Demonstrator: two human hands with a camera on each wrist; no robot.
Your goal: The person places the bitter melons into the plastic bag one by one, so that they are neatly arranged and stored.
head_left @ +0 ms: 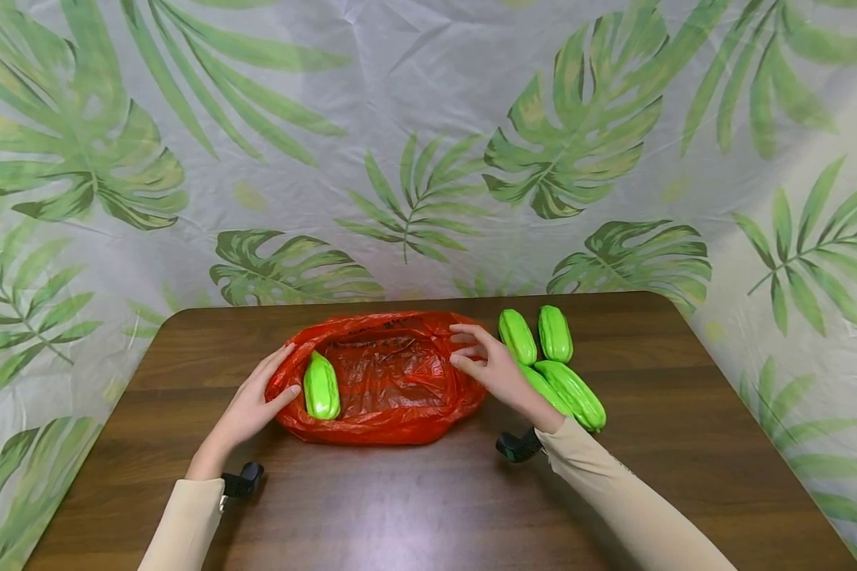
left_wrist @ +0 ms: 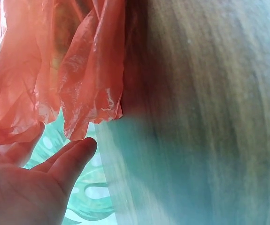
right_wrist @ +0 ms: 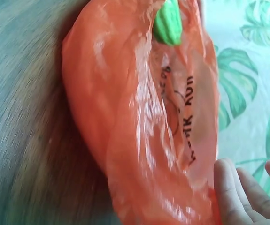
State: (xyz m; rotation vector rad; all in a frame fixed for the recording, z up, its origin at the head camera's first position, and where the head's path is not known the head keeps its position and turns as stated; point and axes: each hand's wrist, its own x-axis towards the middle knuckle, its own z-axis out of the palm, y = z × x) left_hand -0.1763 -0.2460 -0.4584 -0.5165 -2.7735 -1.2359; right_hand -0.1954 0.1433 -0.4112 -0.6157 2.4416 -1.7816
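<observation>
A red plastic bag lies on the table with its mouth spread wide. Inside it at the left end rests one bright green, ridged, cucumber-like vegetable, whose end also shows in the right wrist view. My left hand is at the bag's left end, fingers along the outside and thumb spread apart by the rim. In the left wrist view, the thumb is straight just under the hanging red film. My right hand is over the bag's right rim, fingers relaxed and spread, holding nothing.
Several similar green vegetables lie in a group right of the bag, partly behind my right wrist. The brown wooden table ends at a leaf-printed cloth. Black lettering marks the bag.
</observation>
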